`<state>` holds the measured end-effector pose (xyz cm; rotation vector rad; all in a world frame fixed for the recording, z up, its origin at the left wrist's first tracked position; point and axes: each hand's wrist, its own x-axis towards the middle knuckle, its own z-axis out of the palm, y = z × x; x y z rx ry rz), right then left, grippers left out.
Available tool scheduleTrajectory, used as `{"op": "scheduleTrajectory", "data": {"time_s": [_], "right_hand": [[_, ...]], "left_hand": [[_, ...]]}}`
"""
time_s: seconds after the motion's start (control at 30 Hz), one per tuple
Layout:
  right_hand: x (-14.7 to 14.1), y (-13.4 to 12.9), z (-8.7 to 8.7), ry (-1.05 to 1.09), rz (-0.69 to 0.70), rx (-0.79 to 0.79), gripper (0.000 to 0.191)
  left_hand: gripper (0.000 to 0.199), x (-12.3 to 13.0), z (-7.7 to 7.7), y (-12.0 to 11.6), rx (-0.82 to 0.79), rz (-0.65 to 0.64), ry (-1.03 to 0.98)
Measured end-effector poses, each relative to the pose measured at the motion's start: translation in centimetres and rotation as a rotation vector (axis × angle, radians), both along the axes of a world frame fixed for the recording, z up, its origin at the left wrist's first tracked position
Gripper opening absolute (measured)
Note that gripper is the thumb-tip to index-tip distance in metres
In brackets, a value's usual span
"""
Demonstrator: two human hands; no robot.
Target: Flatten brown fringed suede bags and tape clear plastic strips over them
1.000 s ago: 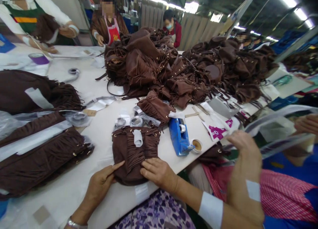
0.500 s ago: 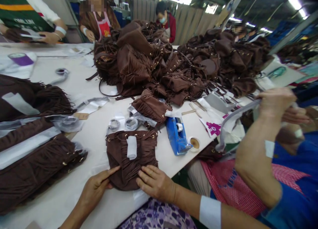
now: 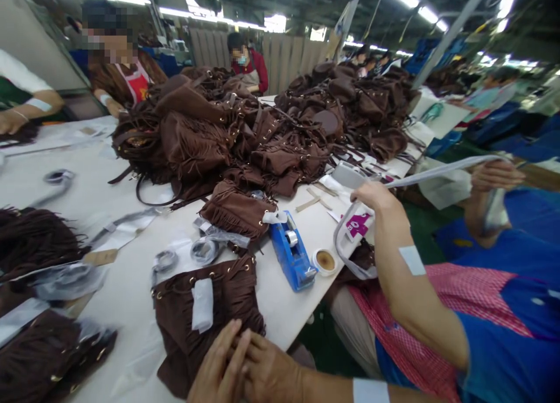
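A dark brown fringed bag (image 3: 179, 315) lies flat on the table in front of me, with metal eyelets along its top edge and a folded white wrap (image 3: 202, 305) on its front. My left hand (image 3: 219, 368) rests at the bag's lower right, fingers stretched out over the fringe and empty. Close against it, my right hand (image 3: 273, 368) lies on the same edge with fingers extended, its fingertips partly covered by the left. Just above the bag are rolled grey-wrapped straps (image 3: 205, 251) and a smaller brown fringed bag (image 3: 234, 210).
A blue tape dispenser (image 3: 292, 257) and a tape roll (image 3: 325, 262) stand near the table's right edge. A big pile of brown bags (image 3: 196, 146) fills the back. At right, a co-worker's hands stretch a wrapped strap (image 3: 441, 168). More wrapped bags (image 3: 39, 356) lie at left.
My left hand has crossed from the bag's lower left to its lower right, beside my right hand. The view has swung right. The co-worker's wrapped strap is now pulled out longer.
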<state>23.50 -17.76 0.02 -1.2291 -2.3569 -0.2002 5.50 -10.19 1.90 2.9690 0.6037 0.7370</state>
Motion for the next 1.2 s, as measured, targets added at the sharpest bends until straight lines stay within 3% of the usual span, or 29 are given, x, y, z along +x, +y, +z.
{"op": "scheduleTrajectory", "data": {"time_s": [0.1,0.17,0.27,0.37,0.47,0.57,0.7,0.8,1.0,1.2], "right_hand": [[1.9,0.1,1.2,0.177,0.090,-0.093,0.018],[3.7,0.7,2.7,0.442,-0.069,-0.179,0.019],[6.0,3.3,4.9,0.762,-0.445,-0.226,0.032],[6.9,7.3,5.8,0.724,-0.518,-0.288,0.034],[7.3,10.6,5.4,0.581,-0.617,-0.366,0.037],[8.3,12.1,4.5,0.525,-0.660,-0.451,0.036],[9.7,12.7,3.6,0.707,-0.519,-0.624,0.023],[9.5,13.2,3.3,0.885,-0.510,-0.641,0.020],[7.9,14.4,3.6,1.059,-0.714,-0.586,0.019],[6.9,16.0,3.6,0.872,-0.855,-0.630,0.027]], "left_hand": [[0.066,2.5,-1.6,-0.1,-0.024,0.033,0.044],[0.072,2.5,-2.6,0.2,0.037,0.020,0.090],[0.075,2.0,-3.1,0.3,0.156,0.004,0.153],[0.073,2.1,-2.8,-0.1,0.172,0.006,0.191],[0.073,2.3,-2.5,-0.6,0.150,0.025,0.221],[0.073,2.4,-2.4,-0.8,0.128,0.028,0.213],[0.063,2.5,-2.3,-0.8,0.097,0.037,0.214],[0.056,2.7,-2.4,-0.9,0.090,0.055,0.225],[0.054,2.2,-2.8,-0.9,0.137,0.006,0.301],[0.059,1.7,-3.2,-0.6,-0.058,-0.049,0.261]]}}
